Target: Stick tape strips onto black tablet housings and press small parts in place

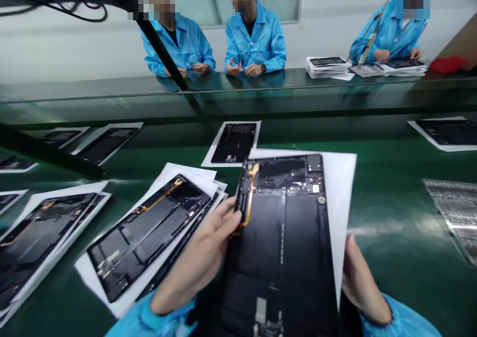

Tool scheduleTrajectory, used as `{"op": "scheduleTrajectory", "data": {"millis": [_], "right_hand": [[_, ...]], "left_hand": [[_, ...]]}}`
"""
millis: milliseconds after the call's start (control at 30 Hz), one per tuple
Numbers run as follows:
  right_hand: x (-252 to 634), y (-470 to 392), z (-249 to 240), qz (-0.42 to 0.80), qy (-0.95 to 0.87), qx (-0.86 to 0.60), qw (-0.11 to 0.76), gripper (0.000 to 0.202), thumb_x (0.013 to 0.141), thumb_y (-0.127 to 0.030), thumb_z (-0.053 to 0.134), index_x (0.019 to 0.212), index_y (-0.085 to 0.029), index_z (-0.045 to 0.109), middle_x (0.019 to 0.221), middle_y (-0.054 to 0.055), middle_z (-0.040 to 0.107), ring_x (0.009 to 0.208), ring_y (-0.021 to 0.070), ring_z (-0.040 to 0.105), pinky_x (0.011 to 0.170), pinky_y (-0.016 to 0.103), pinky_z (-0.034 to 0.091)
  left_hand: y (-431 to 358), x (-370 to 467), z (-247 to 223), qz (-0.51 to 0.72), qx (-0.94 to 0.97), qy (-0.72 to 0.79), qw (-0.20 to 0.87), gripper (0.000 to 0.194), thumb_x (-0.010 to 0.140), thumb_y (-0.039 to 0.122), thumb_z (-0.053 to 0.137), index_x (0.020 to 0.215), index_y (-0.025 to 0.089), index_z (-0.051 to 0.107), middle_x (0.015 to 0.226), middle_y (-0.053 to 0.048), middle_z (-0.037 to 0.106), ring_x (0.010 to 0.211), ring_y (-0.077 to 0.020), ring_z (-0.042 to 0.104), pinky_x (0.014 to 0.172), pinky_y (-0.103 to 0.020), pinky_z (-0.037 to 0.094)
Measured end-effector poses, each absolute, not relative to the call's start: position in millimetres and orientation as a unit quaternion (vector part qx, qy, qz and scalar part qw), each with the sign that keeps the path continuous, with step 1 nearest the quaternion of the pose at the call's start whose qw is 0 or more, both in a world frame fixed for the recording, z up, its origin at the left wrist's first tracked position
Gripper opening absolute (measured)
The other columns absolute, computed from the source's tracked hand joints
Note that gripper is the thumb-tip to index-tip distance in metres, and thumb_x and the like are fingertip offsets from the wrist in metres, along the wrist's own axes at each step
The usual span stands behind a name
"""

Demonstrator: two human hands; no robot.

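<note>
An opened tablet (301,237), its black inside and orange flex cable showing, is held up on a white paper sheet (341,188). My left hand (212,242) grips its left edge, thumb on top, the other fingers partly hidden beneath. At the right edge of the sheet is my right hand (361,277), closed on the paper with its thumb up and its fingers hidden behind. Just left of my left hand lies a stack of opened tablets (149,232) with paper sheets between them.
Another tablet pile (44,237) stands far left. A single tablet (234,140) lies on paper ahead, another tablet (450,130) at right. A clear plastic tray (458,217) sits at the right. A dark slanted bar (48,150) crosses the left. Three co-workers in blue sit opposite.
</note>
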State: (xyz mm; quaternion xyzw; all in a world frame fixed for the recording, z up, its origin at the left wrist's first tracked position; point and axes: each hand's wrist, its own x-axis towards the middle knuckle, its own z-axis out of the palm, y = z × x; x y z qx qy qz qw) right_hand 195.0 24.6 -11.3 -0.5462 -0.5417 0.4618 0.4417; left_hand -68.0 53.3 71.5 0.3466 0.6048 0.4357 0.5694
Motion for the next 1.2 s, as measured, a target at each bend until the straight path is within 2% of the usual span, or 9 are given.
{"op": "scheduleTrajectory", "data": {"millis": [100, 167, 233, 367, 500, 567, 667, 900, 1200], "right_hand": [[216.5, 31.5, -12.1, 0.472, -0.484, -0.6, 0.427, 0.052, 0.092, -0.059, 0.046, 0.115, -0.017, 0.067, 0.077, 0.006, 0.071, 0.053, 0.015, 0.059, 0.041, 0.023, 0.043], [225.1, 33.2, -12.9, 0.415, -0.499, -0.639, 0.413, 0.044, 0.085, -0.054, 0.061, 0.109, -0.018, 0.07, 0.089, 0.007, 0.072, 0.07, 0.0185, 0.065, 0.057, 0.026, 0.052], [229.9, 32.6, -13.5, 0.361, -0.52, -0.661, 0.404, 0.037, 0.085, -0.051, 0.061, 0.097, -0.018, 0.073, 0.091, 0.007, 0.071, 0.08, 0.021, 0.066, 0.069, 0.029, 0.054], [233.9, 32.3, -11.6, 0.316, -0.531, -0.655, 0.435, 0.043, 0.096, -0.049, 0.043, 0.085, -0.018, 0.07, 0.079, 0.007, 0.067, 0.077, 0.0191, 0.063, 0.074, 0.03, 0.053], [230.7, 41.6, -10.7, 0.343, -0.559, -0.611, 0.444, 0.046, 0.099, -0.048, 0.035, 0.089, -0.018, 0.069, 0.079, 0.006, 0.065, 0.067, 0.0152, 0.061, 0.067, 0.029, 0.053], [225.6, 47.9, -13.9, 0.371, -0.563, -0.597, 0.435, 0.034, 0.096, -0.045, 0.047, 0.092, -0.018, 0.067, 0.073, 0.003, 0.064, 0.061, 0.0141, 0.061, 0.063, 0.028, 0.053], [217.4, 55.2, -22.2, 0.386, -0.578, -0.575, 0.432, 0.018, 0.088, -0.037, 0.062, 0.087, -0.02, 0.066, 0.08, 0.004, 0.067, 0.074, 0.0173, 0.065, 0.067, 0.028, 0.055], [212.6, 57.9, -32.0, 0.387, -0.601, -0.543, 0.441, 0.008, 0.088, -0.024, 0.063, 0.083, -0.021, 0.068, 0.082, 0.004, 0.069, 0.079, 0.0179, 0.066, 0.071, 0.031, 0.053], [208.3, 59.6, -28.3, 0.374, -0.611, -0.543, 0.438, 0.01, 0.089, -0.018, 0.062, 0.084, -0.022, 0.07, 0.084, 0.004, 0.071, 0.079, 0.0179, 0.067, 0.073, 0.032, 0.055]], "left_hand": [[41.6, -52.4, 27.9, 0.393, 0.328, 0.567, 0.645, 0.051, 0.079, 0.051, 0.068, 0.121, 0.027, 0.053, 0.111, -0.006, 0.069, 0.099, -0.0244, 0.066, 0.084, -0.035, 0.053], [33.1, -54.5, 7.1, 0.356, 0.353, 0.561, 0.658, 0.045, 0.085, 0.051, 0.061, 0.122, 0.028, 0.05, 0.114, -0.006, 0.067, 0.098, -0.0228, 0.066, 0.084, -0.034, 0.053], [27.9, -63.5, -5.3, 0.308, 0.422, 0.579, 0.626, 0.044, 0.089, 0.051, 0.055, 0.127, 0.03, 0.045, 0.111, -0.006, 0.066, 0.095, -0.0227, 0.066, 0.08, -0.034, 0.053], [33.0, -81.3, -6.9, 0.177, 0.61, 0.658, 0.405, 0.043, 0.092, 0.052, 0.048, 0.129, 0.031, 0.047, 0.095, -0.005, 0.065, 0.082, -0.0254, 0.064, 0.068, -0.035, 0.051], [58.1, -58.9, 3.0, 0.18, 0.727, 0.626, 0.218, 0.034, 0.095, 0.047, 0.045, 0.121, 0.027, 0.056, 0.109, -0.008, 0.062, 0.102, -0.0286, 0.059, 0.084, -0.04, 0.049], [73.2, -32.6, 2.9, 0.203, 0.767, 0.556, 0.247, 0.032, 0.096, 0.042, 0.047, 0.124, 0.027, 0.055, 0.115, -0.008, 0.061, 0.108, -0.0261, 0.057, 0.093, -0.041, 0.047], [91.8, 3.3, -5.9, 0.222, 0.784, 0.487, 0.314, 0.033, 0.096, 0.035, 0.053, 0.127, 0.027, 0.055, 0.116, -0.006, 0.062, 0.108, -0.0238, 0.058, 0.095, -0.039, 0.046], [101.7, 16.9, -21.9, 0.274, 0.741, 0.472, 0.39, 0.012, 0.093, 0.024, 0.057, 0.091, 0.022, 0.068, 0.095, -0.003, 0.065, 0.092, -0.019, 0.062, 0.085, -0.033, 0.049], [95.9, 12.4, -27.5, 0.273, 0.768, 0.469, 0.34, 0.01, 0.085, 0.012, 0.055, 0.082, 0.02, 0.058, 0.102, -0.006, 0.06, 0.096, -0.0208, 0.058, 0.088, -0.038, 0.045]]}}
